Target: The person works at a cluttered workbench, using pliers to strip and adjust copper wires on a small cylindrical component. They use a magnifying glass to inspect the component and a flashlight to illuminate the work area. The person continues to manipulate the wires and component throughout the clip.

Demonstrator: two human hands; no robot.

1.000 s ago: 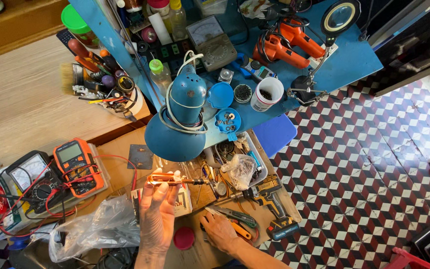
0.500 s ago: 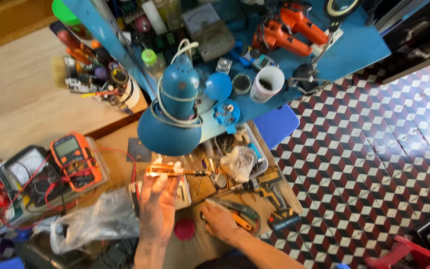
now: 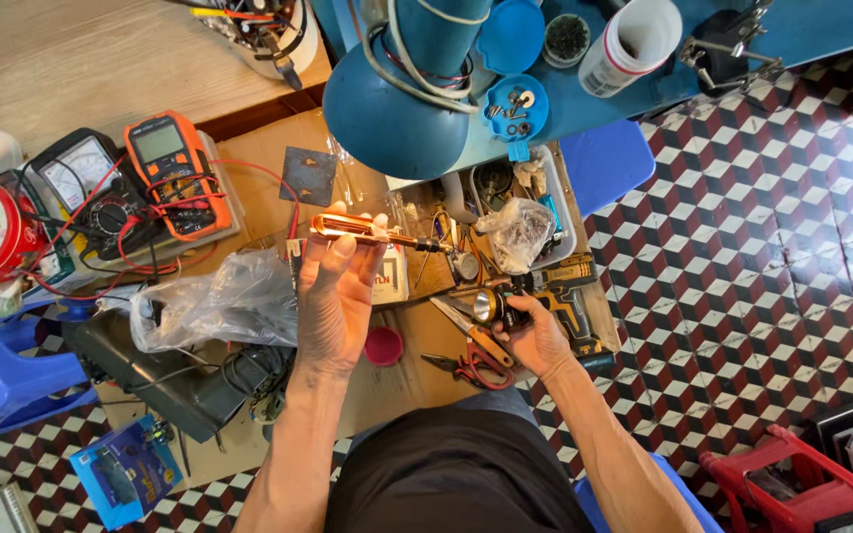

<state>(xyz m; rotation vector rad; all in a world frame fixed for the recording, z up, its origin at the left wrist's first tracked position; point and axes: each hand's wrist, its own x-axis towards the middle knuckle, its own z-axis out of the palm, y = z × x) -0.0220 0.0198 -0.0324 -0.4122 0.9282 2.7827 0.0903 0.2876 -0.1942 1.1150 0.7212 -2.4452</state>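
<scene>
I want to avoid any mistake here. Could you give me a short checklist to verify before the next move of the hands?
1. Left hand grips the copper tool: ok.
2. Tool tip clear of the plastic bag: ok.
3. Right hand holds the drill: ok.
4. Scissors clear of both hands: not ok, they lie just beside the right hand.
5. Tool tip hot or cold: cannot tell.

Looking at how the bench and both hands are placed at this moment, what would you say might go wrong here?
The left hand holds a copper-coloured tool by the fingertips alone; its thin tip could swing into the plastic bag or the blue lamp shade overhead. The right hand grips a small cylindrical part above scissors and a cordless drill; if dropped, it might vanish in the clutter. Red meter leads trail close by and could snag.
</scene>
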